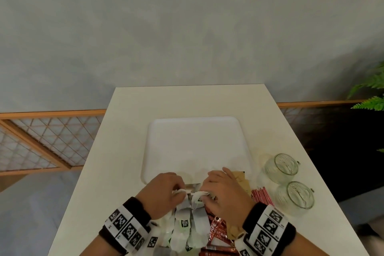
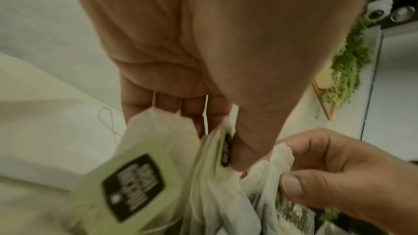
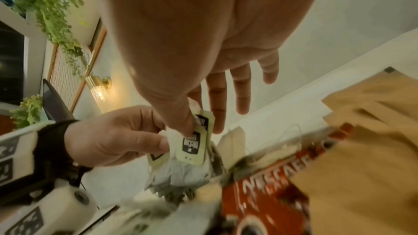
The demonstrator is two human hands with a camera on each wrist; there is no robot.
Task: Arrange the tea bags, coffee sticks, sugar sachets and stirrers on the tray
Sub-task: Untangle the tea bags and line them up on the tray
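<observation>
Both hands meet over the near rim of the white tray [image 1: 195,141] and hold one bunch of tea bags [image 1: 185,224] with pale green tags. My left hand [image 1: 179,190] pinches the tags and bag tops between thumb and fingers [image 2: 222,142]. My right hand [image 1: 204,195] pinches a tag [image 3: 194,142] between thumb and forefinger, its other fingers straight. The bags hang down toward me. Red coffee sticks [image 1: 216,233] lie under my right wrist, brown sugar sachets [image 1: 242,183] right of my right hand, and red-and-white stirrers [image 1: 262,196] beyond them.
Two ribbed glass jars [image 1: 283,167] [image 1: 297,195] lie on their sides at the table's right, past the stirrers. The table [image 1: 124,151] is white with edges close on both sides. A fern [image 1: 372,93] hangs at far right.
</observation>
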